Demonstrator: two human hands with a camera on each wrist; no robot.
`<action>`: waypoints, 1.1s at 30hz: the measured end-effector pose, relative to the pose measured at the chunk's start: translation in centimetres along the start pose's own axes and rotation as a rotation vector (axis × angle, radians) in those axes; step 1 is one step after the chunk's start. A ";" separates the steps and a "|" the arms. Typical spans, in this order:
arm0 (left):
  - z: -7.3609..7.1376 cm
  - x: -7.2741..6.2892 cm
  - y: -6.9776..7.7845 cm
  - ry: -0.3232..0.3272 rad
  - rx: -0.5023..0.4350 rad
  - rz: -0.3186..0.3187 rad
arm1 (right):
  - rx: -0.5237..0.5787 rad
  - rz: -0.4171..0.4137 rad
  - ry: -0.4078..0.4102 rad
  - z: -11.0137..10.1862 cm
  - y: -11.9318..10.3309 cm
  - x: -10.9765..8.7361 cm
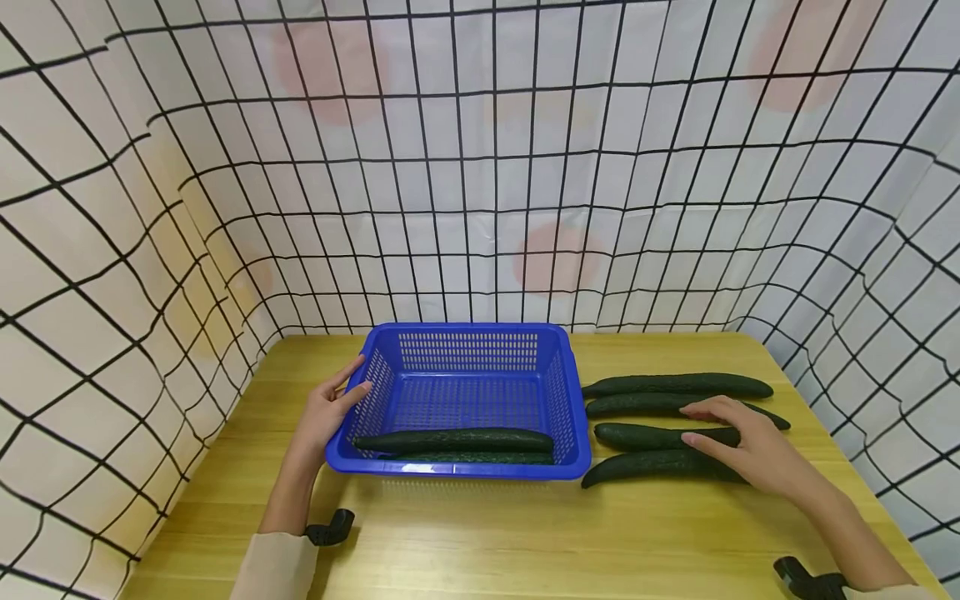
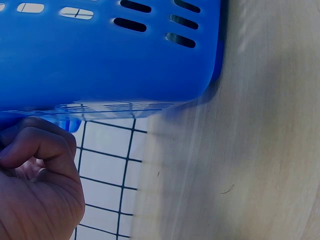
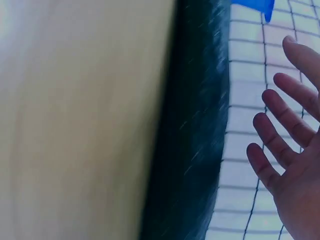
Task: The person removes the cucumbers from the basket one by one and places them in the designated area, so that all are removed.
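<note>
My left hand grips the left rim of a blue plastic basket. Its curled fingers show against the basket wall in the left wrist view. Two cucumbers lie along the near side inside: one dark green cucumber, and another cucumber partly behind the front rim. Over several cucumbers lying side by side at the right hovers my right hand, fingers spread. Beneath it are a short-looking cucumber and the nearest cucumber. The right wrist view shows the palm holding nothing, beside a cucumber.
Farther back on the right lie two more cucumbers, the rear cucumber and the one before it. The wooden table is bordered at the back and sides by white sheeting with a black grid net.
</note>
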State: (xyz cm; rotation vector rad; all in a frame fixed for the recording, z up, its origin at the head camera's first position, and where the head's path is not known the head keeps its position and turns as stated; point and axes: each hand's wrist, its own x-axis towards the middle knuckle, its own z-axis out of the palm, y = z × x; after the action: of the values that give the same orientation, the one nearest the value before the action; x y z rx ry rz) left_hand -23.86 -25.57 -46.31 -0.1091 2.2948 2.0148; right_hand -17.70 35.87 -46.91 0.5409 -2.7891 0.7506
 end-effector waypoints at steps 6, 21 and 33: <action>0.0 0.0 -0.1 0.006 -0.008 0.000 | 0.068 -0.034 -0.022 0.9 -2.0 2.6; 0.0 -0.1 -0.2 -0.001 0.001 0.003 | 0.186 -0.143 -0.019 3.4 -8.2 7.8; 0.0 -0.1 0.0 0.010 -0.019 -0.002 | 0.296 -0.188 -0.079 5.7 -13.1 10.7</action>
State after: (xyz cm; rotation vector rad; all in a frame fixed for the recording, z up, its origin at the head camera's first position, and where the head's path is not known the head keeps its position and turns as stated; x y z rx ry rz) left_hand -23.77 -25.53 -46.35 -0.1225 2.2802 2.0405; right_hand -22.83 19.29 -42.91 0.8881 -2.6606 1.1271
